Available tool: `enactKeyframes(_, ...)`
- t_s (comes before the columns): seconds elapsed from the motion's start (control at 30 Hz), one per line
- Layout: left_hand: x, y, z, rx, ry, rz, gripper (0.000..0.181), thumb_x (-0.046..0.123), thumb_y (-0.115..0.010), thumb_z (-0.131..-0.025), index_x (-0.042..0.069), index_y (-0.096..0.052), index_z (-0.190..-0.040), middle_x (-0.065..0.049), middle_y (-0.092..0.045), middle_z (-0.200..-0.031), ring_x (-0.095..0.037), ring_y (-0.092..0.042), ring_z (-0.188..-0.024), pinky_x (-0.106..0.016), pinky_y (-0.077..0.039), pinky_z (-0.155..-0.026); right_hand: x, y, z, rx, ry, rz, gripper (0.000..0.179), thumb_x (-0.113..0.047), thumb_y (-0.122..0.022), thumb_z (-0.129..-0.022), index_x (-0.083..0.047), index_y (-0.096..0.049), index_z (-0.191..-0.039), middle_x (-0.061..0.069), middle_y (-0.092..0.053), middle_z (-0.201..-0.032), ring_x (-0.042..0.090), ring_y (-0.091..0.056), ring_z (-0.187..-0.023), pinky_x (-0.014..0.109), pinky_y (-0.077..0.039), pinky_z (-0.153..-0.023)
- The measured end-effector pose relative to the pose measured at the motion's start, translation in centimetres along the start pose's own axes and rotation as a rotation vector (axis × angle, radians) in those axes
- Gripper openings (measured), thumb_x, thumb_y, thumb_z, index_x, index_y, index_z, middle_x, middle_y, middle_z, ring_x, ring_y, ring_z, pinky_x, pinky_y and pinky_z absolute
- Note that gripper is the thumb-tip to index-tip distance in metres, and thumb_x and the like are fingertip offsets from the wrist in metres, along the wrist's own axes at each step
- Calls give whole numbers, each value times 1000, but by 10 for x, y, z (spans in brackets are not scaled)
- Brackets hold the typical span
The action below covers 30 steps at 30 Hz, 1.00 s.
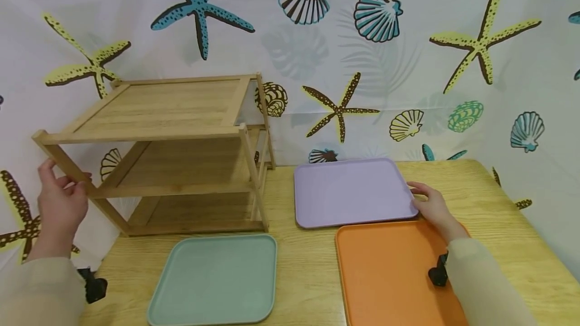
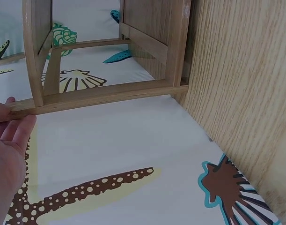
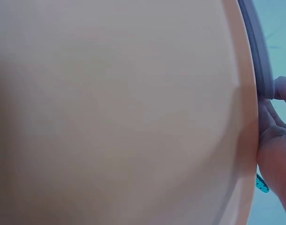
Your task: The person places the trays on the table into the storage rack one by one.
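Note:
A three-tier wooden shelf (image 1: 181, 137) stands at the left, its lower boards partly hidden by the top one. My left hand (image 1: 62, 197) grips its front left post (image 2: 110, 96), fingers curled around the wood. A lilac tray (image 1: 353, 192) lies toward the back wall, right of the shelf. At its right edge, near the front corner, my right hand (image 1: 432, 208) pinches the rim. The right wrist view has that hand (image 3: 276, 136) at the far right, by the lilac tray's edge (image 3: 260, 51). Below my right forearm lies an orange tray (image 1: 394, 265).
A pale green tray (image 1: 217, 278) lies in front of the shelf. All of these rest on a wood-grain table (image 1: 308, 275). A white cloth (image 1: 399, 74) printed with starfish and shells hangs behind and at both sides. Dark wrist cameras (image 1: 438, 270) sit at the cream sleeves.

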<state>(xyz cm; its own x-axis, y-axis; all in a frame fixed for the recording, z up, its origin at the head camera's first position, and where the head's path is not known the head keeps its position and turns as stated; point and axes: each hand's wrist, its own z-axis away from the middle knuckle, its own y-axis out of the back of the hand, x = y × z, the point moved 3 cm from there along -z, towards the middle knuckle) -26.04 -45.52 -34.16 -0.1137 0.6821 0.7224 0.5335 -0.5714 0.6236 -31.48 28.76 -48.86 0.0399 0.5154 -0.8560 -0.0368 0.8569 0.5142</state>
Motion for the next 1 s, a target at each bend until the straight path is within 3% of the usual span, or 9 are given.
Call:
enactKeyframes(0.13, 0, 0, 0, 8, -8, 9, 63, 9, -44, -97, 27, -14, -149, 8, -54, -105, 15, -51, -83, -5, -38, -63, 2, 0, 1, -20, -53, -56, 50, -2, -46, -98, 1, -34, -147, 33, -33, -146, 47, -38, -131, 49, -37, -101)
enactKeyframes(0.23, 0, 0, 1, 20, -8, -7, 61, 11, -45, -98, 26, -16, -149, 1, -57, -110, 11, -55, -88, -5, -38, -63, 2, -1, 1, -34, -84, -119, 51, -4, -44, -99, 0, -33, -149, 32, -30, -148, 46, -38, -131, 48, -37, -101)
enactKeyframes(0.33, 0, -1, 2, 25, 10, -28, 59, 14, -44, -99, 26, -16, -149, -9, -59, -118, -7, -62, -104, -7, -40, -64, 1, -1, 2, -48, -84, -165, 51, -5, -43, -100, 1, -31, -149, 35, -30, -147, 47, -42, -128, 44, -43, -97)
enactKeyframes(0.4, 1, -2, 2, 22, 23, -43, 58, 16, -43, -100, 26, -15, -150, -19, -57, -127, -24, -60, -114, -9, -39, -63, 1, -1, 3, -48, -84, -197, 52, -6, -43, -100, 1, -30, -149, 36, -31, -146, 47, -45, -125, 37, -48, -91)
enactKeyframes(0.47, 3, -4, 0, 22, 34, -56, 57, 16, -41, -101, 26, -15, -150, -21, -56, -131, -34, -56, -118, -8, -38, -62, 0, -1, 4, -44, -79, -234, 52, -6, -43, -100, 1, -29, -150, 36, -32, -145, 46, -47, -122, 32, -51, -86)
enactKeyframes(0.63, 6, -6, 0, 32, 51, -85, 56, 14, -40, -100, 21, -14, -149, -22, -55, -134, -38, -55, -118, -8, -35, -58, -1, 0, 7, -65, -92, -335, 56, -6, -43, -100, 1, -23, -152, 36, -30, -146, 28, -59, -108, 27, -52, -80)
enactKeyframes(0.77, 6, -5, 0, 33, 41, -103, 57, 14, -39, -99, 20, -13, -149, -23, -56, -133, -39, -56, -116, -8, -34, -56, -3, 0, 11, -87, -121, -438, 57, -6, -42, -101, -1, -20, -153, 35, -29, -147, 10, -59, -92, 24, -52, -80)
enactKeyframes(1.0, 6, -3, 1, 17, 30, -96, 57, 12, -37, -100, 19, -10, -149, -24, -54, -134, -42, -54, -117, -9, -33, -57, -9, 0, 18, -114, -117, -590, 60, -11, -43, -103, -5, -15, -155, 30, -21, -152, 8, -61, -92, 25, -51, -83)
